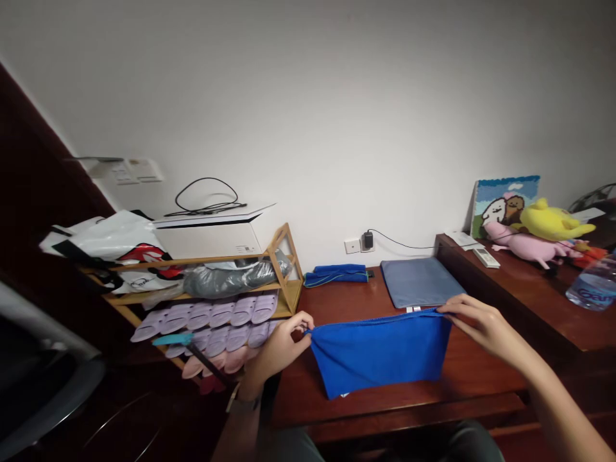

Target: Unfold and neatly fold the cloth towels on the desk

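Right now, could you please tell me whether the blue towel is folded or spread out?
Spread: the blue towel hangs flat from its top edge, held taut between the left hand and right hand.

"What's in the way of the left hand (283, 343)?"

"The bamboo shoe rack (291, 282) stands just beyond it, with lilac slippers (216, 321) packed along its shelf, so there's little room on that side."

"And the right hand (486, 327)?"

"It has more room. The wood of the worktop (481, 378) shows below it, out to the front edge, but the raised wooden ledge (520, 301) blocks the way further right."

"And toward the wall?"

"The blue towel (378, 353) hangs between the hands. A grey pad (421, 281) lies just behind it, with a folded blue cloth (335, 276) beside that, leaving only a narrow way through."
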The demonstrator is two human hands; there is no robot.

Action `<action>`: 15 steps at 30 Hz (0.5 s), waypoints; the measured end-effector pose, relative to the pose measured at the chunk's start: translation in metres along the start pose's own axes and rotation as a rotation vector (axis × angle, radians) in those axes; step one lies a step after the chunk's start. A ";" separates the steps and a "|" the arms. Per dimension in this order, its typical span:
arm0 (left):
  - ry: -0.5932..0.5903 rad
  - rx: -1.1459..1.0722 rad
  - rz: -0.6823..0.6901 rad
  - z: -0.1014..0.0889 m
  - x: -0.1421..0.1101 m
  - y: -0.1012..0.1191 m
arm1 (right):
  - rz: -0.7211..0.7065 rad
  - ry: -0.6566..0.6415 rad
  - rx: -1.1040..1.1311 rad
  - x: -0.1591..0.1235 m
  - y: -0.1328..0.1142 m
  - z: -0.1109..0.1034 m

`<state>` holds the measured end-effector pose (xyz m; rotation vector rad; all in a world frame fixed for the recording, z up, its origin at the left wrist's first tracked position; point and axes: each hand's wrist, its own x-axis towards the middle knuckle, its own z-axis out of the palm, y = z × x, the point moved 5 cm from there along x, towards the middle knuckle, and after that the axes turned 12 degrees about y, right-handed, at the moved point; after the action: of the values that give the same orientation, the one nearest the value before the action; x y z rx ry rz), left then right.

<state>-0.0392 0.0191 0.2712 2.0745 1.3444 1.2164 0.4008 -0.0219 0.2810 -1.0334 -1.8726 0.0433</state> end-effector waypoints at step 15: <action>-0.032 0.044 0.076 0.011 -0.001 0.009 | 0.056 -0.055 0.079 0.003 0.018 -0.025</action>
<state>-0.0254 0.0160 0.2707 2.1844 1.3001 1.1895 0.4305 -0.0175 0.2890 -1.0394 -1.8759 0.1797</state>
